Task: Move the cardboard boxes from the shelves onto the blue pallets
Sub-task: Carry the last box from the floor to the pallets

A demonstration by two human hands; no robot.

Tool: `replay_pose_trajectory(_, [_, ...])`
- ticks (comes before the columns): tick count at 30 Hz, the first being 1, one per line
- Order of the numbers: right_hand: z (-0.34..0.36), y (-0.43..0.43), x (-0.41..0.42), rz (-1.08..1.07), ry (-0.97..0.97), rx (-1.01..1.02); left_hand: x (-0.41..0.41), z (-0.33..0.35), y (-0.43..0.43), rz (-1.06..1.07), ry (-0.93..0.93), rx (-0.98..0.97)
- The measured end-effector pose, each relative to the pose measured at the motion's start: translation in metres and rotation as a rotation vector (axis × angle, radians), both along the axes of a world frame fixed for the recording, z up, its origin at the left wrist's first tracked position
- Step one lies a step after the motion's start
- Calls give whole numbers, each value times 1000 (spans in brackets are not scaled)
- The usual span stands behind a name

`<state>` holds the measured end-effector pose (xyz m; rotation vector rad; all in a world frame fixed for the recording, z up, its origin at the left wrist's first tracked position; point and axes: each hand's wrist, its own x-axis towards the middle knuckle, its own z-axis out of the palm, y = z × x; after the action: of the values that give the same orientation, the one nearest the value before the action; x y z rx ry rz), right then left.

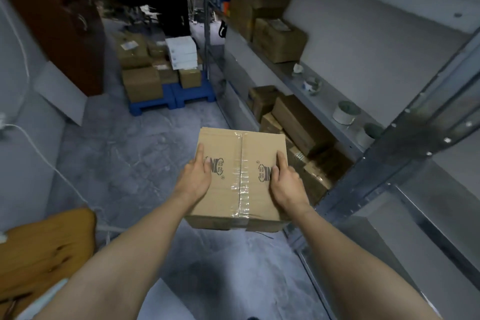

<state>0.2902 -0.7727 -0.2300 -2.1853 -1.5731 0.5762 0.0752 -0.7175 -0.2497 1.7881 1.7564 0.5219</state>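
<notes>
Box in hand: a taped cardboard box (pixel 241 179) is held out in front at about waist height, over the grey floor (pixel 130 150) of the aisle, clear of the shelves (pixel 324 101) on the right.
Left hand (pixel 196 176): clasps the box's left edge, with one digit laid flat along the lid. The other fingers go down the side, out of sight.
Right hand (pixel 285 182): does the same on the right edge, thumb up on the lid and fingers wrapped over the side.
Fingers: both sets are closed on the box, neither spread wide.
Destination: the blue pallets (pixel 171 97) stand at the far end of the aisle, well apart from the box. They already carry brown cartons (pixel 141 83) and a stack of white cartons (pixel 181 52).
On the shelves: more brown boxes (pixel 298 117) sit on the lower level, some tilted, and others on the level above.
How it handles: the box looks stiff and square, sealed with glossy tape along the centre seam. Held out on extended arms, it is probably not very heavy. The tape is the slick part, so I would grip the bare cardboard.
Where to hold: opposite sides with fingers hooked under the bottom edges, as it seems to be now.
Watch for: a white cable (pixel 52 163) lies along the floor at the left.
</notes>
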Motion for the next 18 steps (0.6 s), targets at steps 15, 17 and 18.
replay_pose_trajectory(15, [2, 253, -29, 280, -25, 15, -34, 17, 183, 288, 17, 17])
replay_pose_trajectory(17, [6, 289, -35, 318, -26, 35, -42, 18, 214, 322, -12, 20])
replay_pose_trajectory(18, [8, 307, -37, 337, -28, 49, -45, 19, 228, 339, -20, 22])
